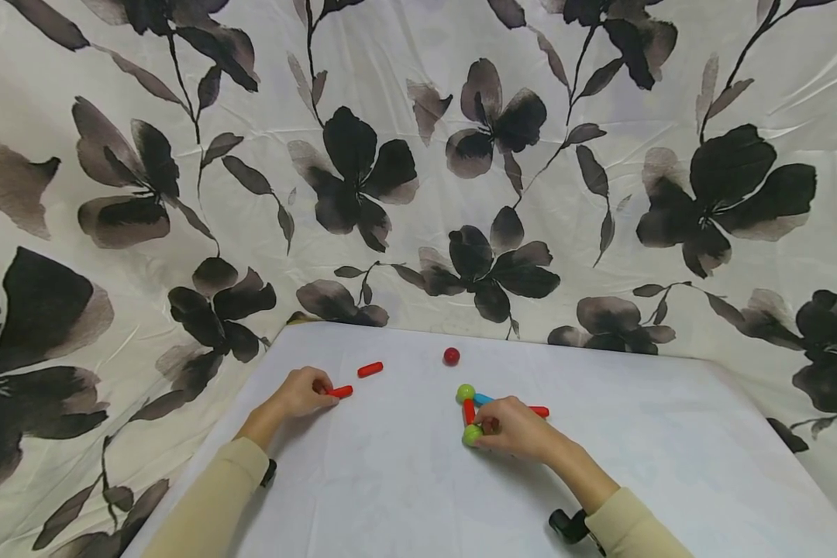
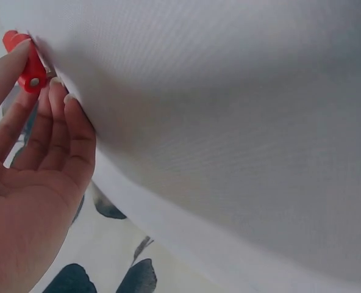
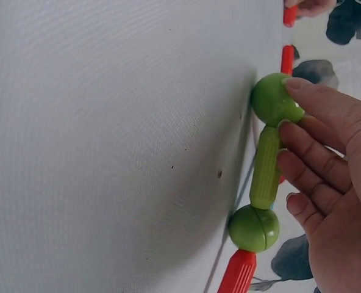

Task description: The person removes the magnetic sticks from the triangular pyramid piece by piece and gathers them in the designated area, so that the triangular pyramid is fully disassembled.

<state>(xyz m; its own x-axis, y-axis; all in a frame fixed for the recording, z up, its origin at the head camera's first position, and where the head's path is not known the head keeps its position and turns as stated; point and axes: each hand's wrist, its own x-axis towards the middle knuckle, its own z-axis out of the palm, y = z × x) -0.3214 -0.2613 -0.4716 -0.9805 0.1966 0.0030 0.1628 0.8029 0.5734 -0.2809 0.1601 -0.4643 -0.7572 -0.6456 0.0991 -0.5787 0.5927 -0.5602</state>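
Note:
Near the table's left edge my left hand (image 1: 305, 392) pinches a short red rod (image 1: 341, 392) between thumb and fingers. A pale round spot shows on the end of that red rod (image 2: 34, 81) in the left wrist view. My right hand (image 1: 519, 428) grips a green ball (image 3: 275, 99) at one corner of a joined ball-and-rod frame. From that ball a green rod (image 3: 266, 168) runs to a second green ball (image 3: 253, 228), with a red rod (image 3: 238, 273) beyond. In the head view, a far green ball (image 1: 466, 394) joins a red rod (image 1: 469, 411) and a blue rod (image 1: 483, 399). The hand hides part of the frame.
A loose red rod (image 1: 370, 370) lies beyond my left hand. Farther back on the white table (image 1: 377, 480) sits a red ball (image 1: 451, 356). Another red rod end (image 1: 540, 411) shows behind my right hand. Flower-patterned cloth (image 1: 404, 201) hangs behind the table.

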